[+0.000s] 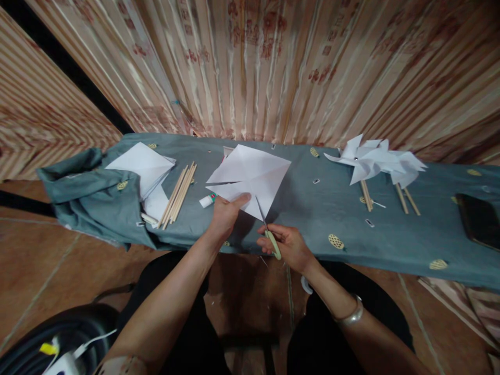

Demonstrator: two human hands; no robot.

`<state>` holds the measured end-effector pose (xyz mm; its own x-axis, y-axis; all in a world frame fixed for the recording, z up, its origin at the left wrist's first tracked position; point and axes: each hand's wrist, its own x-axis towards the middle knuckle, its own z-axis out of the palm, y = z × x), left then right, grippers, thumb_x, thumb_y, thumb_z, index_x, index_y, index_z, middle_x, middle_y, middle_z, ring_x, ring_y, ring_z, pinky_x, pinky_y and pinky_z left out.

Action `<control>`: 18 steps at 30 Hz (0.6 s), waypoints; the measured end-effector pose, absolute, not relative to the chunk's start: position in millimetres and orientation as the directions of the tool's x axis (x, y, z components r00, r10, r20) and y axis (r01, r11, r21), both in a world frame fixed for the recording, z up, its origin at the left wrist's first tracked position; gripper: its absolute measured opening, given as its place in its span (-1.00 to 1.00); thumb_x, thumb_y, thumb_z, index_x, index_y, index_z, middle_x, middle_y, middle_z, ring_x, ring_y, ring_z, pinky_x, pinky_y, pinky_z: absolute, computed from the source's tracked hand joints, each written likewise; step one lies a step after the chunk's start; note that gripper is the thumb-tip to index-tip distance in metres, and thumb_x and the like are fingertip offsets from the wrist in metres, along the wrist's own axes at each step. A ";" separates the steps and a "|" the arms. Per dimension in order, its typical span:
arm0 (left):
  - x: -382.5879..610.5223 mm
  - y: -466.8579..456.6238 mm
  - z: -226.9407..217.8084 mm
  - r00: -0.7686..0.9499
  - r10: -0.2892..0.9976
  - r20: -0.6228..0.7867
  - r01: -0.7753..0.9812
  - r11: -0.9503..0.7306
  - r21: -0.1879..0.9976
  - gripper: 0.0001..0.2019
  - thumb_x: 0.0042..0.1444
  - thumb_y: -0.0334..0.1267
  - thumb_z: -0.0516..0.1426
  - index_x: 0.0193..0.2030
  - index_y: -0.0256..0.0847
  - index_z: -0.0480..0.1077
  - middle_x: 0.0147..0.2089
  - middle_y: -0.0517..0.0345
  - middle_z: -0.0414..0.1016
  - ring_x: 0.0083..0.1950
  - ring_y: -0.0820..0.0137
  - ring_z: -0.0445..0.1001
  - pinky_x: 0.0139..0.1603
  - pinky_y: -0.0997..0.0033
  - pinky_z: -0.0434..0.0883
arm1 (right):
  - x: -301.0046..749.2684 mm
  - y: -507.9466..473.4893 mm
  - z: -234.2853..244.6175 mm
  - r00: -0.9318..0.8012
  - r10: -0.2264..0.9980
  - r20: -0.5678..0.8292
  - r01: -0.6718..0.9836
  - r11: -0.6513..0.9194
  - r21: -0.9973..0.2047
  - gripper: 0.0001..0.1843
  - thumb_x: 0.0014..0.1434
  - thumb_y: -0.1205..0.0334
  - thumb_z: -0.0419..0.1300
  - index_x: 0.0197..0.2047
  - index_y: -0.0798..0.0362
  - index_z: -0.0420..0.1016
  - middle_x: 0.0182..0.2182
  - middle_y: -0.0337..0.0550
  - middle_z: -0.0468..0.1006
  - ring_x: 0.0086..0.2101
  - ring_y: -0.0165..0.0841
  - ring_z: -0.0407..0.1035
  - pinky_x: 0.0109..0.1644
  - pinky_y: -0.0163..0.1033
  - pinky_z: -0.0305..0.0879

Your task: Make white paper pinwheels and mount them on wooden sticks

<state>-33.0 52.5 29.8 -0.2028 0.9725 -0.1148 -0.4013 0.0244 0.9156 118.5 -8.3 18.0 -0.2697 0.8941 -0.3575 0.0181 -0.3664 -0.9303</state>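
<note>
My left hand [230,211] pinches a white square sheet of paper [253,169] near its lower left edge, thumb on top. Creases cross the sheet, and a slit runs inward from its left corner. In my right hand [288,245] are scissors [273,244] with pale green handles. Their blades lie at the sheet's near corner, pointing toward its middle. A small white tube with a green and red end [207,200] lies just left of my left hand, on the grey-green cloth [308,208].
Left of the sheet lie several wooden sticks [178,195] and a stack of white paper [142,166]. To the right are white paper pinwheels [367,156] on sticks and a dark phone [478,219]. A patterned curtain [265,67] hangs behind the table.
</note>
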 end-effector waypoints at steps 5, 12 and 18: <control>-31.9 51.7 28.4 -0.191 0.976 -0.105 -0.396 0.021 0.918 -0.59 -0.32 -0.29 0.35 -0.21 -0.26 0.52 -0.33 0.10 0.61 -0.30 0.31 0.51 -0.14 0.31 0.41 | 118.0 -8.3 17.8 -0.263 0.899 -0.350 0.001 -0.362 -0.932 -0.57 -0.24 0.01 0.44 -0.33 0.07 0.50 -0.66 -0.34 0.44 -0.62 -0.49 0.28 -0.53 -0.34 0.22; -28.5 47.4 27.8 -0.163 0.979 -0.125 -0.398 0.050 0.916 -0.65 -0.28 -0.31 0.33 -0.24 -0.22 0.52 -0.32 0.13 0.60 -0.31 0.35 0.50 -0.14 0.34 0.41 | 117.2 -6.3 21.1 -0.251 0.901 -0.353 -0.024 -0.370 -0.929 -0.55 -0.29 0.01 0.47 -0.36 0.08 0.51 -0.65 -0.34 0.46 -0.60 -0.49 0.32 -0.50 -0.35 0.27; -28.4 47.6 29.2 -0.173 0.973 -0.152 -0.408 0.070 0.910 -0.62 -0.31 -0.30 0.34 -0.24 -0.23 0.51 -0.36 0.15 0.58 -0.33 0.35 0.49 -0.17 0.34 0.39 | 118.2 -5.7 18.6 -0.254 0.907 -0.337 -0.021 -0.354 -0.935 -0.57 -0.26 0.01 0.46 -0.34 0.08 0.53 -0.66 -0.34 0.45 -0.61 -0.48 0.31 -0.51 -0.34 0.25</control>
<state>-28.4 47.6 29.2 -0.1732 0.9731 -0.1521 -0.4078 0.0697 0.9104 118.2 -5.7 18.6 -0.2536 0.9065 -0.3374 -0.0209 -0.3539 -0.9351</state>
